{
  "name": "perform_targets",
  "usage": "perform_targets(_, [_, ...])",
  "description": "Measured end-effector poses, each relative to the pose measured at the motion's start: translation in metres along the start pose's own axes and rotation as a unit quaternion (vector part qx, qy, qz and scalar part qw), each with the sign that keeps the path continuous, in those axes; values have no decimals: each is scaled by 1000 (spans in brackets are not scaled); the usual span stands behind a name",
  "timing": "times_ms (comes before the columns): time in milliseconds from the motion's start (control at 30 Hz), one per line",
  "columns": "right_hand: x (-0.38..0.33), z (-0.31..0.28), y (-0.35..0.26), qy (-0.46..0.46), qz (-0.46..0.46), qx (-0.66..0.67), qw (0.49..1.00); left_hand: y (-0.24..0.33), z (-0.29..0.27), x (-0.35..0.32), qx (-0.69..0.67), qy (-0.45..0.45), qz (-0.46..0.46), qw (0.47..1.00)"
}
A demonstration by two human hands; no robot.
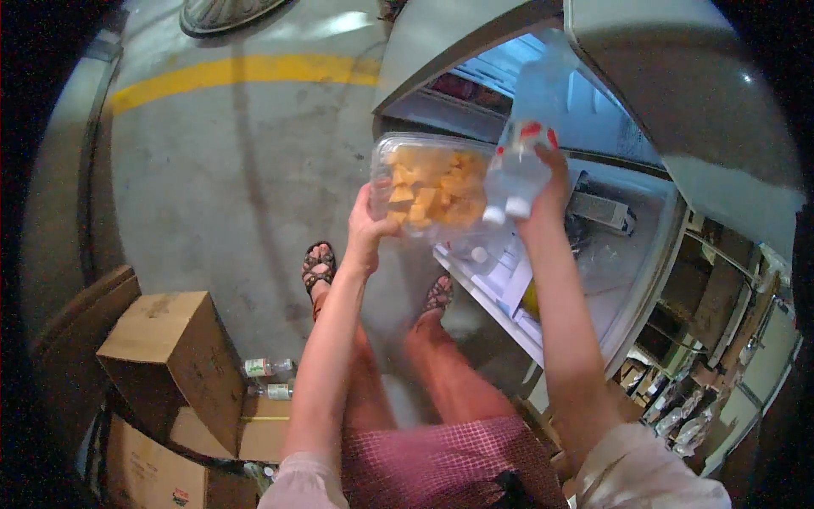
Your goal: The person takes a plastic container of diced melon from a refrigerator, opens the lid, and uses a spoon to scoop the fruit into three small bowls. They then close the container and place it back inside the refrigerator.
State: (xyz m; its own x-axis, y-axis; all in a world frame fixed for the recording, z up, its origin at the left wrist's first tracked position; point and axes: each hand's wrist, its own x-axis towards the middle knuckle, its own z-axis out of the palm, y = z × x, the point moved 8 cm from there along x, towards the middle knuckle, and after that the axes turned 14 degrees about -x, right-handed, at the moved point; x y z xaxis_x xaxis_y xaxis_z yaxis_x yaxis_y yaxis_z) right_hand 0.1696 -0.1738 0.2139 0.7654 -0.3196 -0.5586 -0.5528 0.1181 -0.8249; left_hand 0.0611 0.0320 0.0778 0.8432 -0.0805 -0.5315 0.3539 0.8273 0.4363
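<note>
My left hand (365, 236) grips the left side of a clear plastic container (431, 188) filled with orange chunks, perhaps cut fruit. Right beside it, my right hand (547, 182) is closed around clear plastic bottles (515, 174), apparently two, their white caps tilted down toward me. Motion blurs the bottles, and they overlap the container's right edge. Both hands are in front of an opened refrigerator (487, 102) with a lit, bluish interior. Below my right hand, its door shelf (509, 293) holds a small carton (602, 210) and other items, partly hidden by my forearm.
Cardboard boxes (203, 365) stand on the floor at lower left, with clear bottles (270, 367) beside them. A yellow stripe (254, 69) crosses the grey floor, and a round fan-like base (229, 13) is at the top. Cluttered shelving (712, 339) fills the right side.
</note>
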Motion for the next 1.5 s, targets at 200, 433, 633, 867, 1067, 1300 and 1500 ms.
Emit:
perform_targets(200, [-114,-24,25,-8,112,-9,994,-5,35,37,-10,-53,10,998])
perform_targets(433, [-180,-67,73,-94,195,-101,971,3,72,96,-39,-103,38,993])
perform_targets(633, [-183,-79,89,-93,218,-72,969,-10,67,131,-76,-100,-27,992])
perform_targets(867, [-161,-112,96,-108,176,-106,973,-4,99,143,24,-38,98,994])
perform_targets(1067, [-150,-128,105,-108,197,-77,971,-24,145,198,0,-141,113,983])
perform_targets(1300, [-148,-115,110,-103,181,-17,978,-38,159,234,-104,-125,122,979])
perform_targets(1500, [-105,-122,86,-55,134,-66,987,-17,184,230,-152,-153,-9,976])
